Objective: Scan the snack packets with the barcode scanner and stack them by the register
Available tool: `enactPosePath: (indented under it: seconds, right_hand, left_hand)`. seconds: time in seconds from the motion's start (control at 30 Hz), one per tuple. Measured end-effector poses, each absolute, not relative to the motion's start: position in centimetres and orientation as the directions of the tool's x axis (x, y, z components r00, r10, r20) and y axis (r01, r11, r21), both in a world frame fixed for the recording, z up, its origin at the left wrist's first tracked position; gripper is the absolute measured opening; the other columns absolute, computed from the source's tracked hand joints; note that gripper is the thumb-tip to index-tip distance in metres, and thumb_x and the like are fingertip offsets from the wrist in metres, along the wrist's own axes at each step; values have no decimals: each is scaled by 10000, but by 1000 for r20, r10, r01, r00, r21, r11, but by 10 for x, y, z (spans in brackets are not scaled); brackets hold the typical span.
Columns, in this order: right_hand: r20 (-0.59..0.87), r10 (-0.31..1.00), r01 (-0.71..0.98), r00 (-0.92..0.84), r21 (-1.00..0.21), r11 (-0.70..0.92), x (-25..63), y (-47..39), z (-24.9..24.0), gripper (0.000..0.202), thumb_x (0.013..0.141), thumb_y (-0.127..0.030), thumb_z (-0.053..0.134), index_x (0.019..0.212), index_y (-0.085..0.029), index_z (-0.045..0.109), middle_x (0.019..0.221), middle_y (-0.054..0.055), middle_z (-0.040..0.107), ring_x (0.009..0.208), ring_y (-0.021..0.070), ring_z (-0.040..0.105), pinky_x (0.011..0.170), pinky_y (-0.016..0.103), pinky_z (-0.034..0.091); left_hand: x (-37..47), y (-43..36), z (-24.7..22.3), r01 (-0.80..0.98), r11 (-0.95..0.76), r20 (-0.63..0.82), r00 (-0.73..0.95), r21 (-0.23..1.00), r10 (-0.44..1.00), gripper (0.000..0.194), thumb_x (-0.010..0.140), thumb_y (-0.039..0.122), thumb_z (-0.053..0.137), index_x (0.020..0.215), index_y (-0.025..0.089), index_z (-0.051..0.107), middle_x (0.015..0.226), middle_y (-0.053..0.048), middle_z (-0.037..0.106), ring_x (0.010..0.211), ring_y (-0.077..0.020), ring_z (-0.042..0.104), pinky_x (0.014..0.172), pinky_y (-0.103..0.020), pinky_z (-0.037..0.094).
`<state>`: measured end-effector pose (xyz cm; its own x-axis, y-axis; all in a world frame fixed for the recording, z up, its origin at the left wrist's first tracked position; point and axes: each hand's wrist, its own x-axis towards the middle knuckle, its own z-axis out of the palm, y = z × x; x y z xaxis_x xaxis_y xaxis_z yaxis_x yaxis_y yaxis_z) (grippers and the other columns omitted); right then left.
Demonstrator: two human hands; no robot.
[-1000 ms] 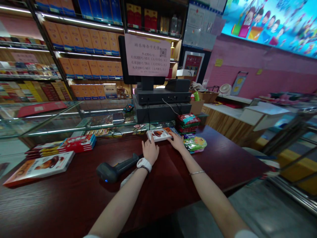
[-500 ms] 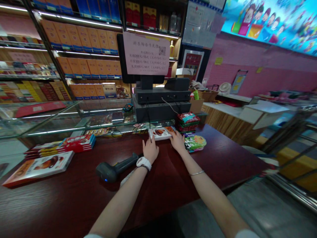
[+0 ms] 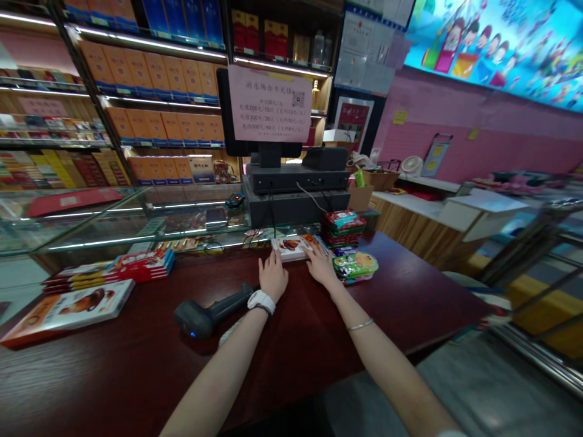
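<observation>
A flat white and orange snack box [image 3: 291, 245] lies on the counter in front of the cash register. My left hand [image 3: 274, 278] rests at its near left side, fingers stretched out and fingertips by its edge. On the box's right part lie the spread fingers of my right hand [image 3: 320, 267]. Just right of that hand are green and purple snack packets [image 3: 353, 266], with a stack of red and green packets [image 3: 344, 228] behind them. A dark barcode scanner [image 3: 212, 311] lies left of my left wrist, which wears a white watch.
Another orange and white box [image 3: 75, 309] lies at the left beside a pile of red packets [image 3: 141, 267]. The register [image 3: 298, 200] with its paper-covered screen stands behind, next to a glass display case [image 3: 136, 218]. The counter's right edge [image 3: 432, 349] runs diagonally.
My right hand has shifted slightly left and farther onto the snack box. My left hand has barely moved, and the box stays in almost the same place.
</observation>
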<state>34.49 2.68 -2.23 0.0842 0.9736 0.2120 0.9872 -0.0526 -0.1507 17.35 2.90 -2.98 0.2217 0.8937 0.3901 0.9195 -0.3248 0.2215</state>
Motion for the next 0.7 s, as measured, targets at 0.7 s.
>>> enactPosePath:
  seconds: [0.7]
  right_hand:
    - [154, 982, 992, 113, -73, -103, 344, 31, -22, 568, 997, -315, 357, 1542, -333, 196, 1633, 66, 174, 1500, 291, 140, 1160, 601, 157]
  left_hand:
    - [177, 25, -32, 886, -436, 399, 347, 158, 849, 614, 858, 186, 438, 1469, 140, 398, 1532, -83, 415, 1389, -298, 392, 1210, -535, 195]
